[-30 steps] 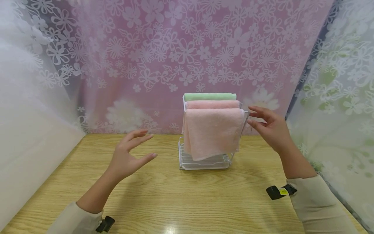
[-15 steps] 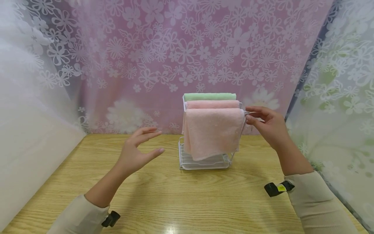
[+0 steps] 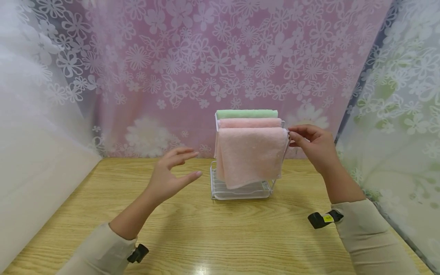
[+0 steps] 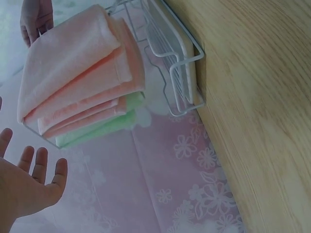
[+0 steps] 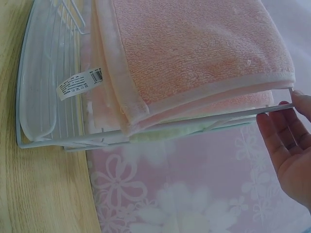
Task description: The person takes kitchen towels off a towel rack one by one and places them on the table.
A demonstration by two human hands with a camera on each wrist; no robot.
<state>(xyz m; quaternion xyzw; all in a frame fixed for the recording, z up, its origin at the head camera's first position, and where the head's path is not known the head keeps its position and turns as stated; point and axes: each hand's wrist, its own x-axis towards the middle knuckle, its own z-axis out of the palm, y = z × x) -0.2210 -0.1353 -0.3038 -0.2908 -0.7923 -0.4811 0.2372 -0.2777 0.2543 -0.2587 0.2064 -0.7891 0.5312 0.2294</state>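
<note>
A white wire towel rack [image 5: 214, 120] stands on the wooden table. Over its front bar hangs a folded pale pink towel [image 3: 252, 156]; behind that are a second pink towel [image 3: 251, 122] and a light green towel [image 3: 247, 114], mostly hidden. My right hand [image 3: 316, 149] pinches the rack's front upper right corner, thumb and fingertips on the wire beside the towel edge. To the left of the rack my left hand [image 3: 172, 172] hovers apart from it, fingers loosely extended and thumb spread, holding nothing.
The rack's base holds a shallow white tray [image 3: 240, 195]. A printed label [image 5: 80, 83] sticks out near the towel's lower edge. Pink floral sheeting [image 3: 220, 68] hangs behind the wooden table [image 3: 240, 236], with pale sheets at both sides.
My left hand has moved right, closer to the rack. My right hand has shifted slightly left and its fingertips have come together on the rack's corner. Rack and towels look unmoved.
</note>
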